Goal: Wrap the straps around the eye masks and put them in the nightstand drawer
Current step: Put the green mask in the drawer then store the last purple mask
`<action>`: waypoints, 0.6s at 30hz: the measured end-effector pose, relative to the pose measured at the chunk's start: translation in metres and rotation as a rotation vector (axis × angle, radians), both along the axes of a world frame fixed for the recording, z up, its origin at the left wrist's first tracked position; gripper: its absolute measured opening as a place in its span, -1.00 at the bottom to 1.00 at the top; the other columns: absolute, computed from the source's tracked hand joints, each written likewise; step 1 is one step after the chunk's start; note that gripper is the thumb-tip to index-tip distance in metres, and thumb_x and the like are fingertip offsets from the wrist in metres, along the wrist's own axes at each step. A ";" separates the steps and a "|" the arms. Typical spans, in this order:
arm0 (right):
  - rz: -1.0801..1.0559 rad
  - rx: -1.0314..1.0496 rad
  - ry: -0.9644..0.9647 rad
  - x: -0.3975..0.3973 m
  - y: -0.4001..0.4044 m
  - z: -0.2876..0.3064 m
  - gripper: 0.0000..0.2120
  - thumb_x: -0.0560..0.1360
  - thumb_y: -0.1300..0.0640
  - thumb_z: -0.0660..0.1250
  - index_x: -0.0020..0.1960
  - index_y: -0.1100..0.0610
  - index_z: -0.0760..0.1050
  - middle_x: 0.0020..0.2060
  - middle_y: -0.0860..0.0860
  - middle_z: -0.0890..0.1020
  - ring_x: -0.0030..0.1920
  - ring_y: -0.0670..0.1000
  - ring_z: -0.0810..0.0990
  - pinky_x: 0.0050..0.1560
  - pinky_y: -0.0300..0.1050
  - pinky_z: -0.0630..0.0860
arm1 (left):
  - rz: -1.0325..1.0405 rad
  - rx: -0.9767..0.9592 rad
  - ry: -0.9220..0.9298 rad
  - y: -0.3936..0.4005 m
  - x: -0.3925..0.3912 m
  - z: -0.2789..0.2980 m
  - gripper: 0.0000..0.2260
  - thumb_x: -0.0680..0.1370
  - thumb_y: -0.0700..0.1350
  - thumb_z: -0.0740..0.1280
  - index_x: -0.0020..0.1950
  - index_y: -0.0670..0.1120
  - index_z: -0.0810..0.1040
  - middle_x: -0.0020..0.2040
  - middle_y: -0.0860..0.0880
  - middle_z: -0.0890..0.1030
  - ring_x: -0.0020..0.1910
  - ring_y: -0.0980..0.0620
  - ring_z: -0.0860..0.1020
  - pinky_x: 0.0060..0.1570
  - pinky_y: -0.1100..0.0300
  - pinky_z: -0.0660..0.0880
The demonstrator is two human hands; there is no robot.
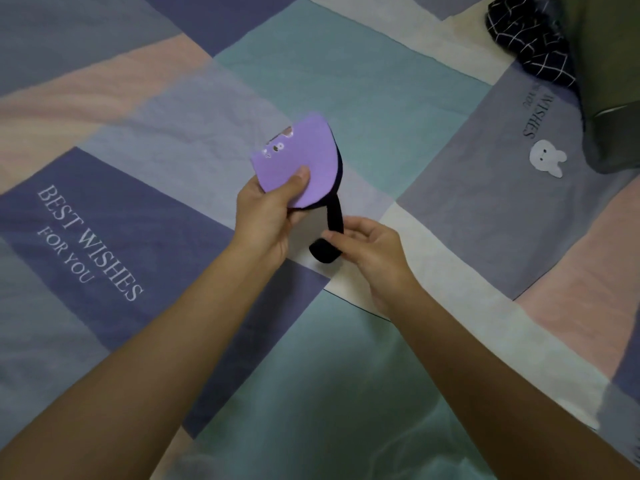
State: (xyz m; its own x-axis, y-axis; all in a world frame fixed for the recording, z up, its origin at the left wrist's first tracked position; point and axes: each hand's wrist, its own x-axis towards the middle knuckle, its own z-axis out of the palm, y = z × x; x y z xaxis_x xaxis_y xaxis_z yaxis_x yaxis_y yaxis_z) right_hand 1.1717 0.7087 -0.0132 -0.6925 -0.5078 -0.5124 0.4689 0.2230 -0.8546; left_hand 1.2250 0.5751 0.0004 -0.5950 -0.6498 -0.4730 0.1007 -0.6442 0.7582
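Purple eye mask (300,161), folded in half, is held up off the bedspread (363,81) over its middle patch, not resting on it. Head view, the only one: left hand (268,220) pinches the folded mask at its lower edge, thumb (300,178) pressed on the purple face and the other fingers behind, which looks meant to keep the fold shut and give a fixed core to wind on. Black strap (333,216) hangs from the mask's lower right edge; right hand (370,252) closes thumb and fingertips on its looped end, just below and right of the mask, probably keeping it taut so the first turn goes on flat. Judgement: wrapping not yet started, strap is fully off the mask. Dark checked fabric (533,46) lies at the far right corner of the bedspread, well apart; can't tell what it is. Nightstand drawer not in view.
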 end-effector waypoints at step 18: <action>-0.392 -0.331 -0.439 -0.010 0.028 0.006 -0.88 0.47 0.22 0.33 -0.08 0.02 0.57 -0.29 -0.07 0.62 -0.28 -0.10 0.57 -0.16 -0.24 0.46 | 0.190 -0.013 -0.071 -0.024 0.014 -0.017 -0.82 0.52 -0.31 0.34 0.04 -0.07 0.52 -0.03 0.01 0.63 -0.11 0.09 0.65 -0.19 0.21 0.61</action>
